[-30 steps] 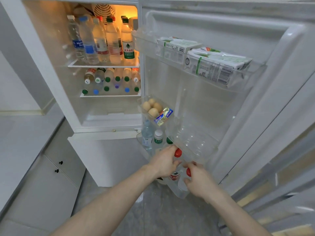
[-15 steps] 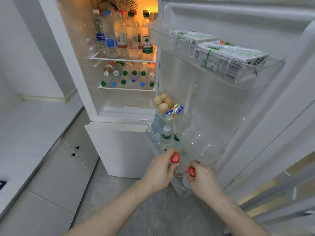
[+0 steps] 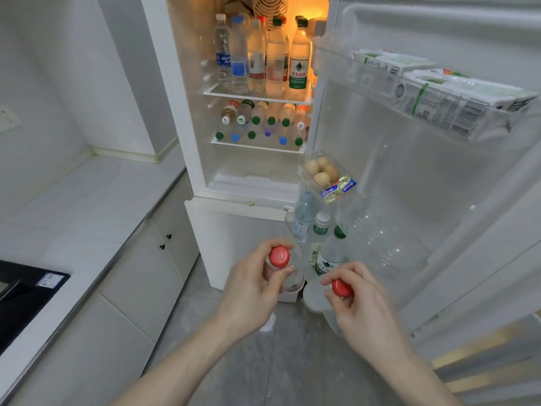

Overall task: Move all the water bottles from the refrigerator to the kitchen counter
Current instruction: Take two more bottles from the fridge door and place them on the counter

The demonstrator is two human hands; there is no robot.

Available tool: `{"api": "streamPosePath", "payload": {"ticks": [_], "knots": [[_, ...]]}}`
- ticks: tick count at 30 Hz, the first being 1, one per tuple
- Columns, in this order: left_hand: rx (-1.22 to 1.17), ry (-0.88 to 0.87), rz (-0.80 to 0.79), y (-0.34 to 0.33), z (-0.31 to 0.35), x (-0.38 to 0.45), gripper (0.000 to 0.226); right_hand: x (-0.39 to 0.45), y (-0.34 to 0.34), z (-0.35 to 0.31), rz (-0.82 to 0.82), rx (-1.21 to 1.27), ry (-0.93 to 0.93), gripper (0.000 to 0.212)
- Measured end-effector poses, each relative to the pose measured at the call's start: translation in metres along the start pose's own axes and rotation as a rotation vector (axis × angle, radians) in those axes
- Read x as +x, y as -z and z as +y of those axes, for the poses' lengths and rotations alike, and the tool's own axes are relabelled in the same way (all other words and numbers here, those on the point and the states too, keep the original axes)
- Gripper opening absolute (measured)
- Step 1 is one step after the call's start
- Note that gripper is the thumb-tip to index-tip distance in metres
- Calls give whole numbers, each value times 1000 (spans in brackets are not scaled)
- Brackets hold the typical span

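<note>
Both hands have come up and back from the low door bin since a second ago, each bringing a red-capped water bottle with it. The left hand (image 3: 251, 285) has its grip closed round the neck of one bottle (image 3: 285, 269), thumb and fingers pinching just under the red cap; the right hand (image 3: 361, 303) grips the second bottle (image 3: 320, 297) the same way, cap between the fingertips. The bottles hang clear of the bin now, over the grey floor (image 3: 263, 356) — so the lift-out looks done and the carry to the counter is next, by my reading. View has swung left as well: more of the white counter (image 3: 96, 200) shows on the person's left, with a dark appliance (image 3: 23, 294) at its near end and bare top beyond it. Behind the hands, the door bin (image 3: 292, 221) keeps at least three more bottles, one green-capped (image 3: 330, 254), standing just beside where the held pair came out. Above that, a small door tray of eggs (image 3: 320, 171), then cartons (image 3: 456, 98) on the top door shelf. Farthest in, the refrigerator (image 3: 181, 112) interior: upright bottles on the upper shelf (image 3: 257, 96), bottles lying caps-outward on the shelf below (image 3: 257, 146). Task barely begun — many bottles remain. Open door stands to the right; path left to the counter looks unobstructed.
</note>
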State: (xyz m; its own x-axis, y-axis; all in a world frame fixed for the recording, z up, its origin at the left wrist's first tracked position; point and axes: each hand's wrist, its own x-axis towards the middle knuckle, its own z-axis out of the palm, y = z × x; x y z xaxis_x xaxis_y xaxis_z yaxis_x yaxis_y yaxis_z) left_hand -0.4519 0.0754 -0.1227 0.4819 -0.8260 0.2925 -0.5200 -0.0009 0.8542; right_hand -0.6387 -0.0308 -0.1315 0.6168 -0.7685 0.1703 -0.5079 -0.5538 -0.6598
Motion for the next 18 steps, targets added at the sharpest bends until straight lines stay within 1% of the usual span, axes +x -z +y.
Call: {"api": "streamPosePath", "payload": {"ticks": [3,8,12,16,18], "knots": [[11,50,40,30,-8,-14,27,8,-12,-26,-49,65,54,27],[47,125,137,96,-16,-55,27,19,-52,-80,-136,11,176,22],[112,192,216,148,-30,-91,26,17,-84,-127,-195,10,232,24],[156,253,348,216,-44,-146,30,1,-125,-190,-300,13,333,22],[176,287,411,247,-45,-178,27,-8,-149,-221,-344,23,389,21]]}}
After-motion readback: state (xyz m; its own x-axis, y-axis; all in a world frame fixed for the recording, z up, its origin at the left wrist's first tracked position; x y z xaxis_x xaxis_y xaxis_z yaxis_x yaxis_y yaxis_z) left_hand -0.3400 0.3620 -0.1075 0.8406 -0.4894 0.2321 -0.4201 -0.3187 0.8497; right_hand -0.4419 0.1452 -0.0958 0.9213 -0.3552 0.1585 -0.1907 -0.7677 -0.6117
